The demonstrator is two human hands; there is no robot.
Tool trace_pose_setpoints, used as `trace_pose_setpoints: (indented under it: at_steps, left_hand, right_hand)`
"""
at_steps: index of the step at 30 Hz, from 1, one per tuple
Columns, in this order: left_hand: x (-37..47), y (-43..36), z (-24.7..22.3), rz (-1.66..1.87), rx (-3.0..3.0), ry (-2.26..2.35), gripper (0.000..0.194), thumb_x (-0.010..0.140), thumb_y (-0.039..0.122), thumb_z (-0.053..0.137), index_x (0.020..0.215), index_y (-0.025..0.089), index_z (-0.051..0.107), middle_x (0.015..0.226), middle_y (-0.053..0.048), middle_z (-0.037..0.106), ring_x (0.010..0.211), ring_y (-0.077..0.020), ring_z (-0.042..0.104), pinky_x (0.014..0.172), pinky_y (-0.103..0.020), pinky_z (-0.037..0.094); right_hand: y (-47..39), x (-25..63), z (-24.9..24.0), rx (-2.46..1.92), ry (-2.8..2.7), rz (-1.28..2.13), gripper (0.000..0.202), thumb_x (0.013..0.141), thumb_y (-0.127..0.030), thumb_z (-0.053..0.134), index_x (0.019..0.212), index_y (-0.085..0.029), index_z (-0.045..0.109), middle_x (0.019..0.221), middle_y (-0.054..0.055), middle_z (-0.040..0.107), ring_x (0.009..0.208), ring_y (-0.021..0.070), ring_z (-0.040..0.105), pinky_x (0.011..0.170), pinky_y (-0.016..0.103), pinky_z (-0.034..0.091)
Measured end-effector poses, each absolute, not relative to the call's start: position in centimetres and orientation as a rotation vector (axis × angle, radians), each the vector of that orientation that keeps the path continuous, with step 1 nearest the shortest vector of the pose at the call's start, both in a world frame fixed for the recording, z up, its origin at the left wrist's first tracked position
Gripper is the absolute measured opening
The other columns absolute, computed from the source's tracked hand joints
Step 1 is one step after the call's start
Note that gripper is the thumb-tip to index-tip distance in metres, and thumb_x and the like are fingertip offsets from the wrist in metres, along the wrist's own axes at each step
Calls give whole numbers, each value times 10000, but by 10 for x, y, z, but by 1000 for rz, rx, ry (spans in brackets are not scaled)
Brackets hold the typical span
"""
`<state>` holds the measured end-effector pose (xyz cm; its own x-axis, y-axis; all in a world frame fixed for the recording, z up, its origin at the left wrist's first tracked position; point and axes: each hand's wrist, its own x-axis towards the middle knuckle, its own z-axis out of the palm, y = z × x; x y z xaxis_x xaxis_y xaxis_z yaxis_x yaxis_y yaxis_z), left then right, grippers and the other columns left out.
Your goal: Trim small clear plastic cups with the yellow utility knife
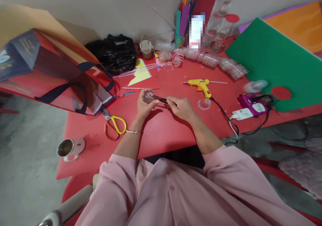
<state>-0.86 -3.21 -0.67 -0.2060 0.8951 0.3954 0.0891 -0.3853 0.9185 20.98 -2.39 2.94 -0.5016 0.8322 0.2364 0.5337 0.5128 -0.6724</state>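
Observation:
My left hand (144, 107) is closed around a small clear plastic cup (148, 97), its fingers curled over the side. In my right hand (181, 107) is a slim dark bladed tool (162, 99), perhaps a knife; its tip meets the cup's opening. Both hands are just above the red table (166, 132). To the right of my right hand lie a clear plastic lid (204, 104) and a yellow glue gun (201, 84) with a glue stick in its back. Scissors (115, 125) with red and yellow handles rest left of my left forearm.
A mug (70, 148) stands near the left table edge. Beyond it is a large paper bag (62, 75). Stacked clear cups (206, 58), a lit phone (196, 31) and a black plastic bag (113, 53) line the back. A purple power strip (251, 103) and a green board (274, 64) are right.

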Motion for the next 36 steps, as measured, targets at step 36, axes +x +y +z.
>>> trace_pose_setpoints:
  at_steps: [36]
  left_hand:
    - [-11,-29,-13,1599,1306,1229,422,730,259,847,1073,260,601,1050,-31,676,766,-119,644,649,-235,530]
  right_hand:
    - [-21,214,30,-1119,-2093,681,407,1037,-493,488,1295,-285,724,1151,65,763,1014,242,697,915,378,529]
